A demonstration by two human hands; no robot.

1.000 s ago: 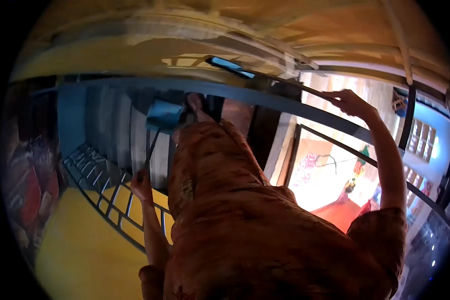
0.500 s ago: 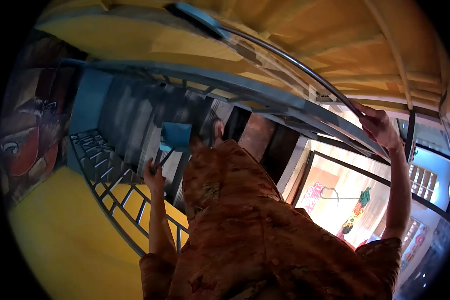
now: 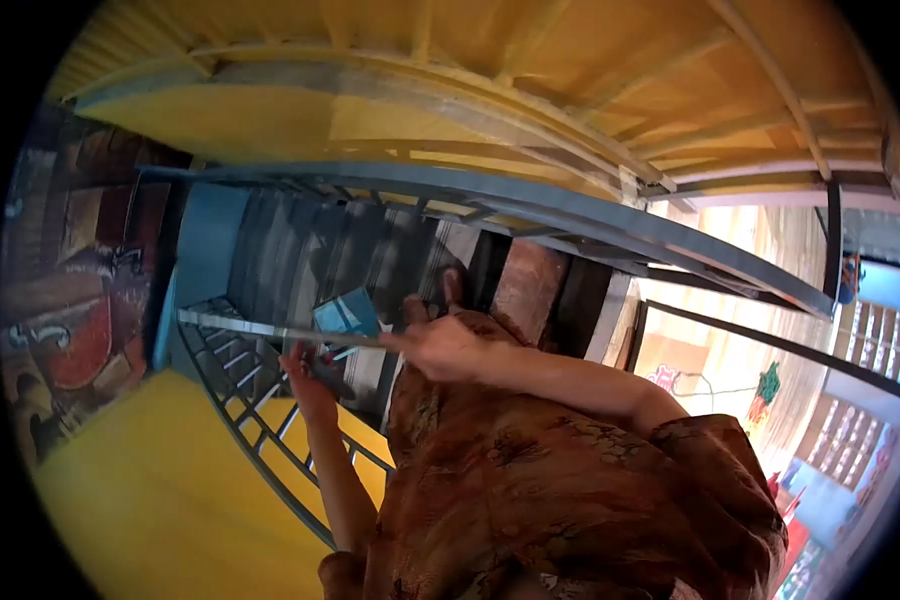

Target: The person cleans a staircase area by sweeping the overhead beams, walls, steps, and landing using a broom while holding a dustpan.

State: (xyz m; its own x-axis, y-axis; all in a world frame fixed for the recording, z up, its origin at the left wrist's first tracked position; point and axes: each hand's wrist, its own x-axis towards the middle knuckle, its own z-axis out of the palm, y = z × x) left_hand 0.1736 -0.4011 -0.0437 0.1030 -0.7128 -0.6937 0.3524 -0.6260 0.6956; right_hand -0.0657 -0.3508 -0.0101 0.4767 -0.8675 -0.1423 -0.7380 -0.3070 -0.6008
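My right hand is closed round the metal handle of a broom, in front of my clothing. The handle runs left from the fist, nearly level and smeared by motion; I cannot make out the broom's head. Just under the handle is my left hand, its fingers partly curled by the grip end of a blue dustpan. The handle and blur partly hide that grip. The dustpan's pan is tilted above the dark striped steps, near my bare feet.
I stand on a stairway with a metal railing on the left and another grey-blue railing crossing above. A yellow wall lies beyond the left railing. Painted panels are at far left. A bright doorway area opens at right.
My right hand has swung from the upper right down and left to my middle, bringing the broom down from the yellow surface above. The dustpan has turned slightly; my left hand has shifted a little lower.
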